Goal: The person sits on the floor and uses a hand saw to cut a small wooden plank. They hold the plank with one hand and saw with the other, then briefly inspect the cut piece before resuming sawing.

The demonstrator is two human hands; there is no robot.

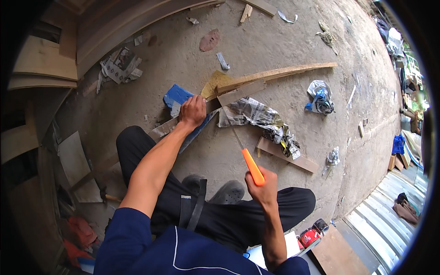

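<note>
My right hand is closed around the orange handle of a handsaw. The saw's thin blade runs up and away to the edge of a narrow wooden board. My left hand, fingers curled, grips that board left of the blade and presses it down. Under and beside the left hand lies a blue block or folded piece, its kind unclear. A longer wooden strip stretches off to the right, touching a yellowish sheet. Crumpled newspaper lies right of the blade.
Another wooden piece rests on the concrete floor. A crumpled plastic bundle and newspaper scraps are scattered around. Wooden furniture stands at left, with a hammer below it. Corrugated metal lies at right.
</note>
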